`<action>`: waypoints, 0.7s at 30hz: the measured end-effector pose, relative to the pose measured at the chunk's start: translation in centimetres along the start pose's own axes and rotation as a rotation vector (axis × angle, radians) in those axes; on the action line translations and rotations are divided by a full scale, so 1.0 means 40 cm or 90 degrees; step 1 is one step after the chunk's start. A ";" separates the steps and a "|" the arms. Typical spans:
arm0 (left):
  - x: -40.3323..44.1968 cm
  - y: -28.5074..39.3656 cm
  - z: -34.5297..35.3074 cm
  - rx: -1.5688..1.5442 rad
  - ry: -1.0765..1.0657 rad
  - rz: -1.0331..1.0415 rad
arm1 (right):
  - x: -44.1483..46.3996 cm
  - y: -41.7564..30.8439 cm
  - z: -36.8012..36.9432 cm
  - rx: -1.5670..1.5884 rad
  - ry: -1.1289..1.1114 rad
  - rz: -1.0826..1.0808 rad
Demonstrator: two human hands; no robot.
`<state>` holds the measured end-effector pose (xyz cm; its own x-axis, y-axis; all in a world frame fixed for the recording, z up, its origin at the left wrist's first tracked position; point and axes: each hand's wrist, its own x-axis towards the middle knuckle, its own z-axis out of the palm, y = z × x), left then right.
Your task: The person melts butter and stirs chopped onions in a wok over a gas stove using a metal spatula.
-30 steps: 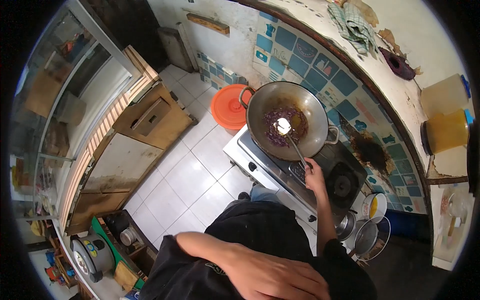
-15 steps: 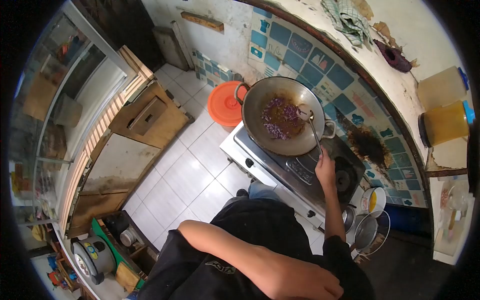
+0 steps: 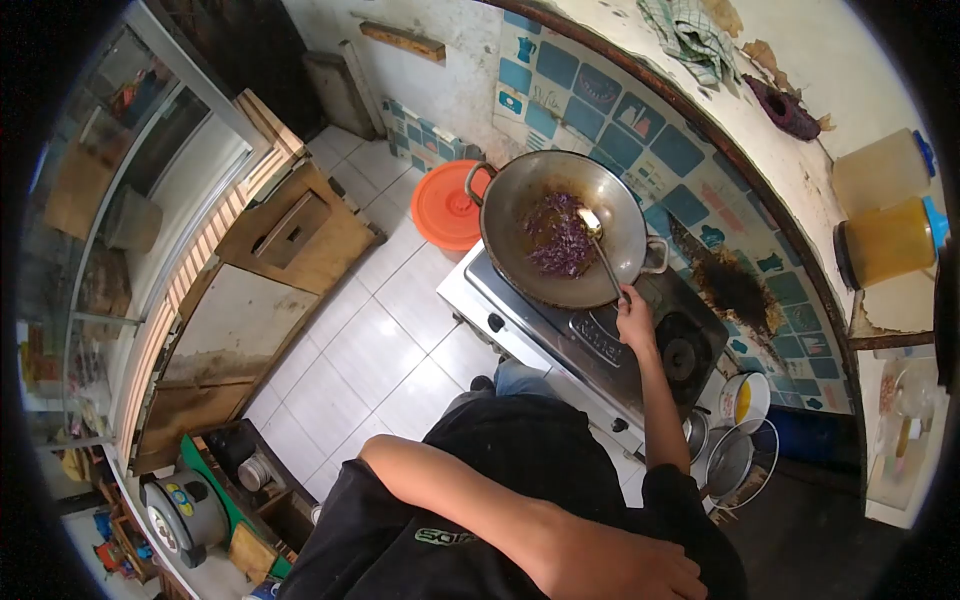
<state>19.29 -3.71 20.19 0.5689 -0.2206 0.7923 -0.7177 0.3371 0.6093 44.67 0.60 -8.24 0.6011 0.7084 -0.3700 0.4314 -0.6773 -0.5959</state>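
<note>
A large metal wok (image 3: pixel 625 220) with two loop handles sits on the stove (image 3: pixel 570 320). Chopped purple pieces (image 3: pixel 560 240) lie in the bottom of the wok. My right hand (image 3: pixel 636 318) is closed around the handle of a metal ladle (image 3: pixel 606 262), whose bowl rests at the right side of the pieces. Across the front of my black shirt lies my left arm, and my left hand (image 3: pixel 640 572) is near the bottom edge of the view. Its fingers are curled and partly cut off, so whether they hold anything cannot be made out.
Behind the wok's left handle stands an orange lidded bucket (image 3: pixel 447 207). Bowls and a strainer (image 3: pixel 731 464) are right of the stove. Jars of yellow liquid (image 3: pixel 888 245) and a cloth (image 3: pixel 690 42) sit on the ledge. A wooden cabinet (image 3: pixel 240 320) stands at left.
The ladle has swept from the middle of the wok to its right side, then slightly back left, with my right hand following. My left hand has shifted down and right. The purple pieces have been moved about.
</note>
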 end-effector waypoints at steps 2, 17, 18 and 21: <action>-0.006 0.003 -0.019 0.009 -0.029 0.005 | -0.026 -0.034 -0.011 0.076 -0.038 0.050; 0.038 0.025 0.006 0.318 0.093 -0.098 | -0.105 -0.003 0.051 0.243 -0.116 -0.044; 0.029 0.020 0.006 0.255 0.082 -0.093 | -0.114 -0.012 0.045 0.215 -0.104 -0.049; 0.005 0.024 0.016 0.111 0.108 -0.058 | -0.116 0.014 0.047 0.086 -0.003 -0.198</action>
<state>18.48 -4.01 20.96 0.6835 -0.0812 0.7255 -0.7101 0.1564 0.6865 40.85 -2.70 -8.20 0.4509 0.8783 -0.1591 0.5006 -0.3964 -0.7696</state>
